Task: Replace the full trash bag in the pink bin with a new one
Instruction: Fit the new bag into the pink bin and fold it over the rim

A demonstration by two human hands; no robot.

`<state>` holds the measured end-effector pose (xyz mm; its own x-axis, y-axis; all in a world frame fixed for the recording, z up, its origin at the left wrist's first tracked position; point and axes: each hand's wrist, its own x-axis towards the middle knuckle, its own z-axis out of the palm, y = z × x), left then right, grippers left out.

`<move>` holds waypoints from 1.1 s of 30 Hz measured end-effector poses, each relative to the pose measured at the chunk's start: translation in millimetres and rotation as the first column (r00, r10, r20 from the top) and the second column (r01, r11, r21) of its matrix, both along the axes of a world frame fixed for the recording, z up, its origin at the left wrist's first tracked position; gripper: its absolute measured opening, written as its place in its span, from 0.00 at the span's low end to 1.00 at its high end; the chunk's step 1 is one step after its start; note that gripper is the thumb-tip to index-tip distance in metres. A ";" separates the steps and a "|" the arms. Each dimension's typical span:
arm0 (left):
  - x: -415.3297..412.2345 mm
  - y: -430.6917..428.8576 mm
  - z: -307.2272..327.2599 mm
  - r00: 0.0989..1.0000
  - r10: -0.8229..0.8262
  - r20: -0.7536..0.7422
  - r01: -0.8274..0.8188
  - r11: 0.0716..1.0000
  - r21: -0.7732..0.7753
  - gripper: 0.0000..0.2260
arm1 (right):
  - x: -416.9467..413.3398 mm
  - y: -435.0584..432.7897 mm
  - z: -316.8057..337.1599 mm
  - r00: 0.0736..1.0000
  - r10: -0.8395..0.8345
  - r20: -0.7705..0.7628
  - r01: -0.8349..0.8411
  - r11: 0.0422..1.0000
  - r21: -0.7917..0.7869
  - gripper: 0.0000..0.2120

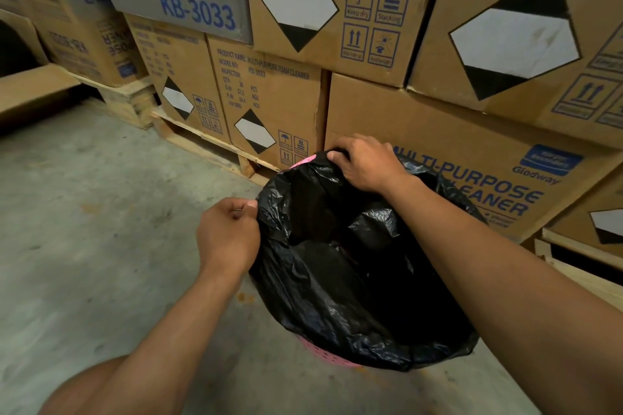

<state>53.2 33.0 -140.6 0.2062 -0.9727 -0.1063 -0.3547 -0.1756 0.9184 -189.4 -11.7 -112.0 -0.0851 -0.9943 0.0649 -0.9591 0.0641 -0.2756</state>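
Observation:
A black trash bag (354, 279) lines the pink bin (323, 355), its top folded over the rim so that only slivers of pink show at the near side and at the far edge. The bag's mouth is open and its inside looks dark and crumpled. My left hand (227, 232) pinches the bag's edge at the left side of the rim. At the far side of the rim, my right hand (362, 163) grips the bag's edge, with the forearm crossing over the bag's opening.
Stacked cardboard cartons (438, 151) of foam cleaner stand on wooden pallets (209, 144) directly behind and to the right of the bin. Bare concrete floor (84, 212) stretches to the left and toward me.

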 end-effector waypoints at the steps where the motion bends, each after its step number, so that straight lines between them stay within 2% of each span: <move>1: 0.3 -1.6 0.5 1.000 -0.015 -0.007 0.015 1.000 0.006 0.08 | 0.6 -0.2 0.3 0.999 0.001 0.038 -0.001 1.000 -0.019 0.12; 4: -0.7 -2.6 5.4 0.998 -0.066 0.010 0.066 0.998 0.011 0.12 | 1.6 -0.4 3.4 0.982 0.014 0.190 -0.004 0.999 -0.054 0.07; 7: -2.4 -4.7 8.9 0.998 -0.057 -0.009 0.057 0.998 0.026 0.13 | 1.7 -3.7 7.2 0.965 0.008 0.260 -0.001 1.000 -0.029 0.06; 10: -7.0 -5.4 14.6 0.998 -0.050 -0.033 0.051 0.998 0.025 0.08 | 1.7 -8.5 9.8 0.937 -0.017 0.350 0.028 0.999 -0.027 0.05; 15: -11.9 -9.5 14.6 0.997 -0.045 0.055 0.048 0.998 -0.045 0.08 | 6.1 -17.5 8.1 0.922 -0.080 0.380 0.093 0.996 -0.014 0.08; 20: -12.9 -13.5 13.4 1.000 -0.027 -0.006 0.027 0.999 0.035 0.09 | 11.1 -24.5 5.5 0.918 -0.142 0.371 0.154 0.988 -0.001 0.08; 22: -13.9 -16.8 13.7 0.999 -0.020 -0.038 0.024 0.995 0.099 0.09 | 12.8 -23.8 7.2 0.940 -0.125 0.317 0.149 0.987 -0.051 0.09; 25: -13.1 -21.2 16.3 0.990 -0.016 -0.141 0.047 0.974 0.222 0.07 | 15.0 -20.5 8.0 0.997 -0.012 0.082 0.022 0.991 -0.133 0.10; 28: -10.7 -21.7 16.6 0.942 0.029 -0.335 0.090 0.938 0.334 0.08 | 17.0 -14.7 9.2 0.994 0.099 0.049 -0.096 0.993 -0.071 0.13; 30: -9.2 -22.0 12.7 0.925 0.050 -0.378 0.097 0.929 0.358 0.09 | 15.7 -13.5 7.8 0.992 0.119 0.034 -0.118 0.993 -0.022 0.14; 32: -9.5 -20.3 8.4 0.955 0.046 -0.295 0.042 0.957 0.286 0.08 | 15.0 -13.3 6.1 0.993 0.114 0.018 -0.114 0.993 0.026 0.17; 33: -8.9 -18.9 7.1 0.984 0.033 -0.173 -0.001 0.984 0.180 0.07 | 15.0 -13.0 5.2 0.993 0.116 0.012 -0.116 0.993 0.031 0.18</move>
<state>44.3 14.1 -133.5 0.1853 -0.9313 -0.3136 -0.1870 -0.3467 0.9191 -174.4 -24.7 -106.8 0.0302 -0.9990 0.0335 -0.9578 -0.0385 -0.2847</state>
